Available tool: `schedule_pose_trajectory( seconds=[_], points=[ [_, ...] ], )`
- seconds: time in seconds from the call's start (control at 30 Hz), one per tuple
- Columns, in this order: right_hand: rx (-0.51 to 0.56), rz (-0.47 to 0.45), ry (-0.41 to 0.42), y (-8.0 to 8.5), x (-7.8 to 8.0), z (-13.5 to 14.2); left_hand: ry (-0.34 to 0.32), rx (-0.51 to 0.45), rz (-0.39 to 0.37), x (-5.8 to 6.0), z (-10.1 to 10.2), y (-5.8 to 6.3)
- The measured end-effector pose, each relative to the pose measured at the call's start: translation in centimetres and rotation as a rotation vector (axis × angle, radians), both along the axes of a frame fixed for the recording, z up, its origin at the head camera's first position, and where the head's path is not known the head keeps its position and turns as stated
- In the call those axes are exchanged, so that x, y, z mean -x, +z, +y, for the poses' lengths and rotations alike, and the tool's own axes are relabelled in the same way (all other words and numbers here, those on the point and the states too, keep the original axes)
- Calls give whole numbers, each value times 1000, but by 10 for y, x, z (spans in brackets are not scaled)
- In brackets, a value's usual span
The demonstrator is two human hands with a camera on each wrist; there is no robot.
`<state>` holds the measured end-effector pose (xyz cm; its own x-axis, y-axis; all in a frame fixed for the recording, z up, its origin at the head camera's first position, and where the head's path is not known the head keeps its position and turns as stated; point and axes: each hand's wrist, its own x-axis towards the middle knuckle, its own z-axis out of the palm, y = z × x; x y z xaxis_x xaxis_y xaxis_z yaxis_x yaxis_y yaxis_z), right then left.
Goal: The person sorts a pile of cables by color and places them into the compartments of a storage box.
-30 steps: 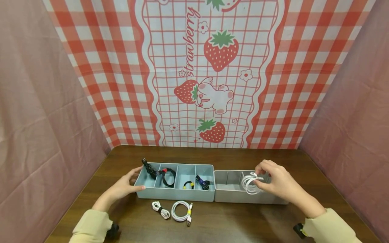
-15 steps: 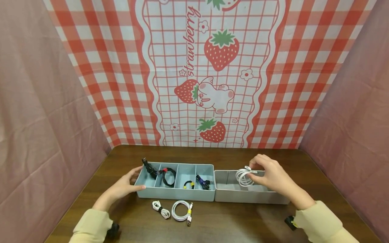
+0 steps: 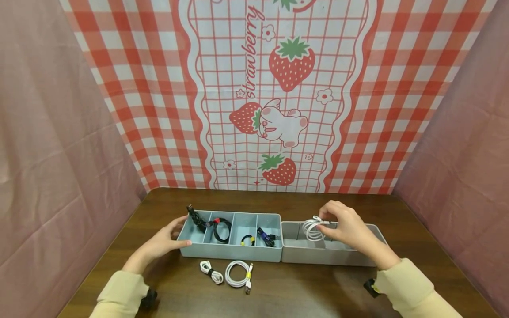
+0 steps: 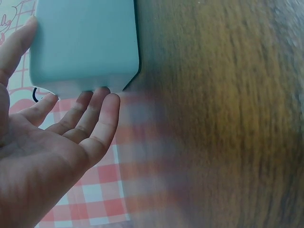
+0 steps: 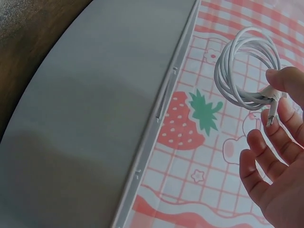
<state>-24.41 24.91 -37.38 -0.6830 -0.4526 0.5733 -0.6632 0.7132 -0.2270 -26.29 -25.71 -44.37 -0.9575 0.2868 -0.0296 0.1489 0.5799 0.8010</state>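
In the head view my left hand (image 3: 164, 241) rests against the left end of the blue divided box (image 3: 230, 251). Its thumb lies at the front corner; the left wrist view has the other fingertips touching the end wall. My right hand (image 3: 345, 224) pinches a coiled white cable (image 3: 313, 229) between thumb and fingers, above the grey divided box (image 3: 330, 257). The right wrist view puts the coiled cable (image 5: 232, 71) in the air, with a small plug hanging near the fingertips. The other fingers are loosely bent.
Black cables (image 3: 222, 232) and a purple-tied cable (image 3: 265, 237) lie in the blue box, with a small yellow-ended cable (image 3: 248, 240) between them. In front, a black-tied white cable (image 3: 211, 272) and a yellow-tied white cable (image 3: 237, 274) lie on the wooden table (image 3: 302, 291).
My right hand has carried the coiled white cable leftward and slightly up, over the grey box's left part. The left hand stays at the blue box.
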Motion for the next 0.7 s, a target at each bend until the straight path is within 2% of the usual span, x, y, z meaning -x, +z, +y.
schedule_pose_trajectory(
  seconds=[0.23,0.7],
  points=[
    [2,-26,-13,-6,5,-6,-4,-5,1,-1,1,1],
    [1,-22,13,-31,15,-10,-20,-16,21,0,0,0]
  ],
)
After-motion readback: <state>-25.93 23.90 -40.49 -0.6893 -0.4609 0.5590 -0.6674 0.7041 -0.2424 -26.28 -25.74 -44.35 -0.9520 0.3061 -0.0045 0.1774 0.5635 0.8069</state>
